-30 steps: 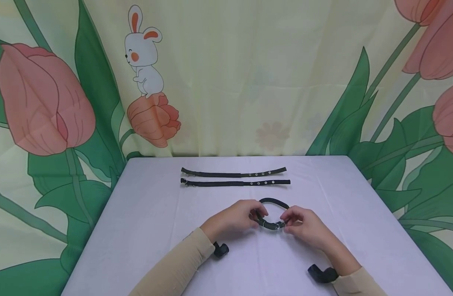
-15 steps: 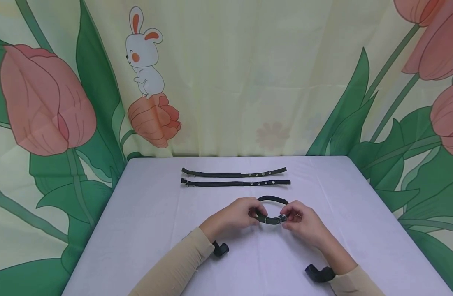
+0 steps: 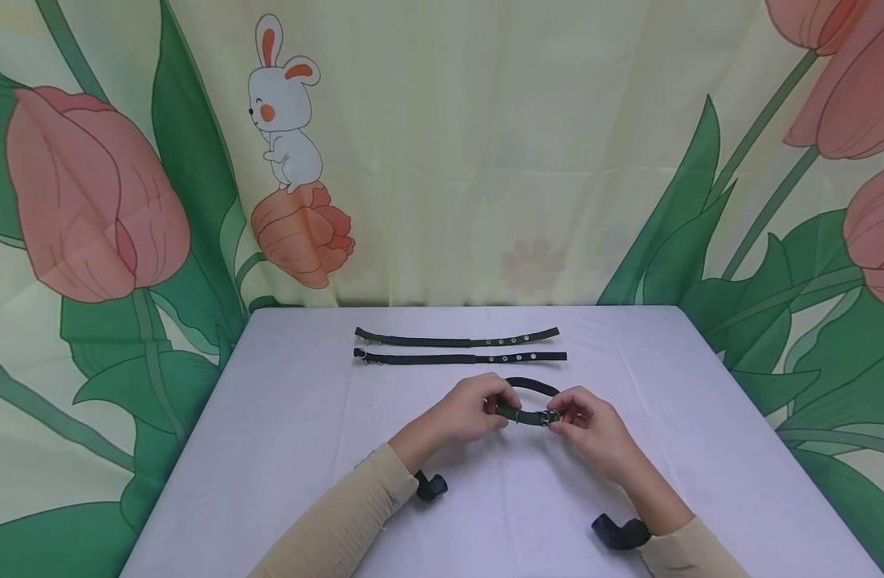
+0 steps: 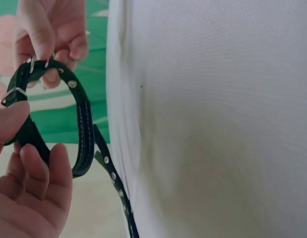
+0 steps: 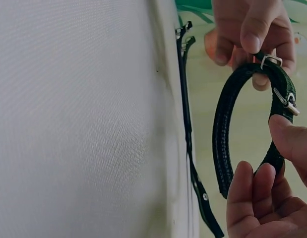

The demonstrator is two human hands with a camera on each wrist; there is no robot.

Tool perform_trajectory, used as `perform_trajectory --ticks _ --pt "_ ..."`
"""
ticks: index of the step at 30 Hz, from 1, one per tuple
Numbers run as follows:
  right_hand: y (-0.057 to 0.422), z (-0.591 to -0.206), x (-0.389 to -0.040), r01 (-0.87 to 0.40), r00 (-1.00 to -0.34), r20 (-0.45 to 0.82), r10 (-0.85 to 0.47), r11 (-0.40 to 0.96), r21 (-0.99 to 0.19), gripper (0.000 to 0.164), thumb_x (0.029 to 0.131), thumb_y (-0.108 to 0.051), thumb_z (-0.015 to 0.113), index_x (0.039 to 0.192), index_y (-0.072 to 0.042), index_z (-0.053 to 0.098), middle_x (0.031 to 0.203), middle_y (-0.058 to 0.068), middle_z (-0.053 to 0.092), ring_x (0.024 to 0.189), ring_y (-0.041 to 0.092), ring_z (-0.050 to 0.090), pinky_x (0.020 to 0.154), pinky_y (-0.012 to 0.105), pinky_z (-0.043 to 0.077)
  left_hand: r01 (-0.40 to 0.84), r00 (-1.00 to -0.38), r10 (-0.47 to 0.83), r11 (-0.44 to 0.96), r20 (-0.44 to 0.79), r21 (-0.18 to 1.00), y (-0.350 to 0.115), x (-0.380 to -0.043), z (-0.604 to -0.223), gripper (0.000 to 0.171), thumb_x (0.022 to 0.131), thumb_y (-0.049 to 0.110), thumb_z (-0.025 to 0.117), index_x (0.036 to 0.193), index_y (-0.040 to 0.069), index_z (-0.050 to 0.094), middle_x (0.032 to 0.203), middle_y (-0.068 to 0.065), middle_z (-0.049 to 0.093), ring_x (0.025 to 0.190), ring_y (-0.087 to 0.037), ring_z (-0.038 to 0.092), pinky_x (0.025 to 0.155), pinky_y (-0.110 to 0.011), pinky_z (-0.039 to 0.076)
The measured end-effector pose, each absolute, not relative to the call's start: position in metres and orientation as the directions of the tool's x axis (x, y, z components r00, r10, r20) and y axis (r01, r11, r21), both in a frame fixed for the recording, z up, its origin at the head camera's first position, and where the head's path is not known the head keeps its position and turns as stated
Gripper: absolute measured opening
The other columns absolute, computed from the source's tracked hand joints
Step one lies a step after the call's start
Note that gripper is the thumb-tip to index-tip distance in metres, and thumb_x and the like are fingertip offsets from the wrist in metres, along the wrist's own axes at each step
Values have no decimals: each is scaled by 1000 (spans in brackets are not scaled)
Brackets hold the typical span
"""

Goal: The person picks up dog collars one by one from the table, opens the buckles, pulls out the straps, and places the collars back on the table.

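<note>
A black collar (image 3: 524, 416) with a metal buckle is bent into a loop between my two hands above the table. My left hand (image 3: 474, 411) pinches the loop's left side, near a metal ring that shows in the left wrist view. At the buckle end, my right hand (image 3: 592, 425) grips the collar between thumb and fingers. The buckle (image 5: 288, 103) lies close to the right thumb, and the strap appears fastened round. Eyelets (image 4: 72, 84) show along the band in the left wrist view.
Two more black collars, one farther back (image 3: 456, 341) and one nearer (image 3: 459, 358), lie straight and side by side beyond my hands. A white cloth covers the table (image 3: 304, 417). Behind it hangs a curtain (image 3: 470, 160) printed with tulips and a rabbit.
Both hands have lifted the looped collar a little and moved it slightly away from me. Its front has tilted so that the band's outer face shows more. The two lying collars stay put.
</note>
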State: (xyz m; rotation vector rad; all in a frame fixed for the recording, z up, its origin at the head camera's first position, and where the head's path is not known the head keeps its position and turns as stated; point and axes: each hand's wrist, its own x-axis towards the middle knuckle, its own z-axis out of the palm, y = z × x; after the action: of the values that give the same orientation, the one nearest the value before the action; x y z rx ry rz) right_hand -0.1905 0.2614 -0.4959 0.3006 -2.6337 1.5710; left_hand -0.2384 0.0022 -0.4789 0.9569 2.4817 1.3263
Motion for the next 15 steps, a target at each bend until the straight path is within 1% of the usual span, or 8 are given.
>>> perform_trajectory --ticks 7,11,15 --pt "258 -493 -190 -185 -982 145 -122 469 -863 28 90 7 80 114 -4 71 98 10 68 85 12 61 75 19 56 491 -793 565 376 225 785 4 -238 -477 28 88 -2 85 107 18 78 102 3 71 82 -4 56 75 -18 52" --pt "256 -491 -190 -167 -986 137 -97 484 -859 27 92 4 79 116 -6 71 100 11 66 89 13 60 78 18 57 499 -799 547 373 249 782 4 -237 -474 28 89 -2 85 108 17 78 102 2 71 81 -4 56 74 -18 52" --pt "254 -489 -189 -164 -986 148 -71 489 -857 26 94 1 79 118 -7 71 104 12 66 90 14 62 77 19 58 501 -809 525 379 265 778 3 -235 -472 25 90 1 85 109 17 78 101 2 70 80 -6 55 72 -19 50"
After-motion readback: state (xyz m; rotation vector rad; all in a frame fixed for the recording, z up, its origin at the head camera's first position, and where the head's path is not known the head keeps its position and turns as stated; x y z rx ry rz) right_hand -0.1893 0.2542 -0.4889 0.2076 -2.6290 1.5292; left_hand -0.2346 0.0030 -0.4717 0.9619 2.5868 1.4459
